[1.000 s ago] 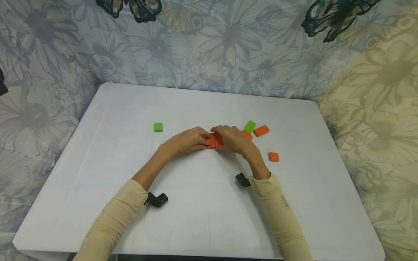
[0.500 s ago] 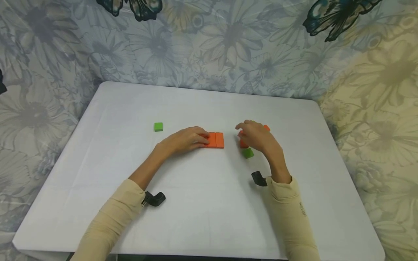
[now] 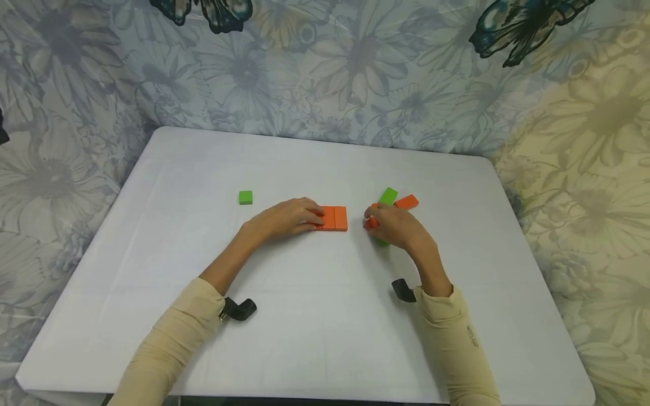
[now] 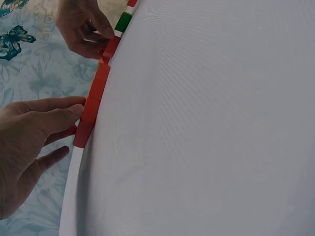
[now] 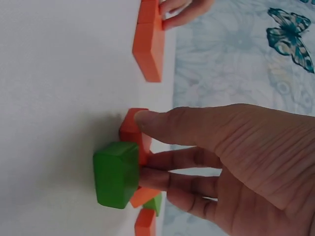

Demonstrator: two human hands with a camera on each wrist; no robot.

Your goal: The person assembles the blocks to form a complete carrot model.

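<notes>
Several flat orange blocks [image 3: 340,219] stand side by side in a short row at the middle of the white table. My left hand [image 3: 281,219] holds the row's left end, thumb at the front and fingers behind; in the left wrist view its thumb presses an orange block [image 4: 89,110]. To the right of the row, my right hand [image 3: 401,226] pinches a separate orange block [image 3: 373,223] between thumb and fingers. The right wrist view has the thumb on this orange block [image 5: 132,127], with a green block [image 5: 114,176] close in front, partly covering it.
Behind the right hand lie a green block [image 3: 388,195] and a tilted orange block [image 3: 407,201]. A small green block [image 3: 246,197] sits alone on the left. The white-covered table [image 3: 315,338] meets a floral cloth [image 3: 330,73] at its back edge.
My right hand has let go of the row, moved right to the loose blocks and come down on an orange one, which it now pinches. The left hand stays on the row.
</notes>
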